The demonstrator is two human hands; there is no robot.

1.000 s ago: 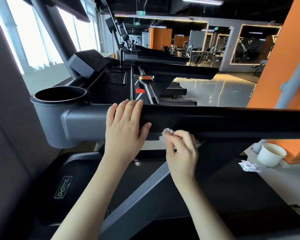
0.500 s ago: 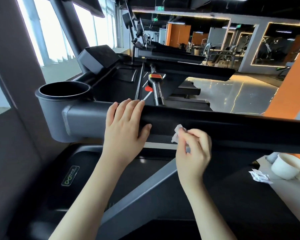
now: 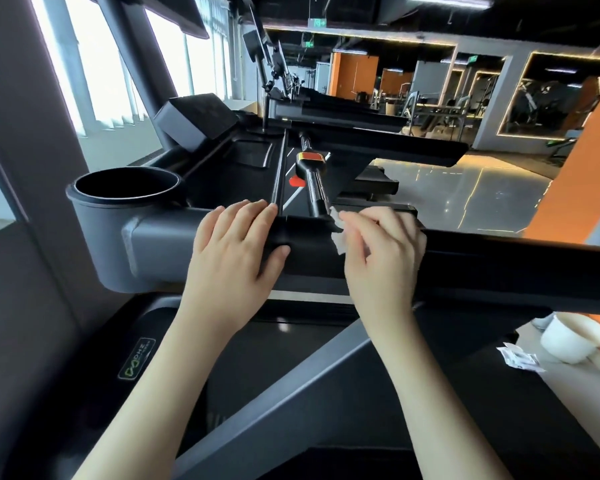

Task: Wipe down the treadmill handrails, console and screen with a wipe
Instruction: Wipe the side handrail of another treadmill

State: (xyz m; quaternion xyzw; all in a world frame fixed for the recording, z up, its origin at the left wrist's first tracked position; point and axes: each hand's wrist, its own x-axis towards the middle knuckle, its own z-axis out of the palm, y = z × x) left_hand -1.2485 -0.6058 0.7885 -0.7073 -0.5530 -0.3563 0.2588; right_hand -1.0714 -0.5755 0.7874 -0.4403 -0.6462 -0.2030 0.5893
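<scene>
A thick black handrail (image 3: 492, 271) runs across the middle of the head view, joining a grey console arm (image 3: 160, 247). My left hand (image 3: 236, 251) lies flat on top of the rail, fingers together, thumb hooked over the near side. Just to its right, my right hand (image 3: 381, 247) pinches a small crumpled white wipe (image 3: 336, 233) against the rail's top face. Behind the hands a black centre bar with an orange and red safety key (image 3: 310, 161) runs away from me. The screen is out of view above.
A grey round cup holder (image 3: 125, 192) sits at the left end of the console arm. A white paper cup (image 3: 572, 337) and a torn wipe wrapper (image 3: 518, 356) lie on a ledge at the right. Treadmill deck and a slanted grey strut (image 3: 291, 403) are below.
My right hand has risen from the rail's underside and front onto its top face, carrying the wipe. My left hand has stayed on the rail. The camera has tilted slightly.
</scene>
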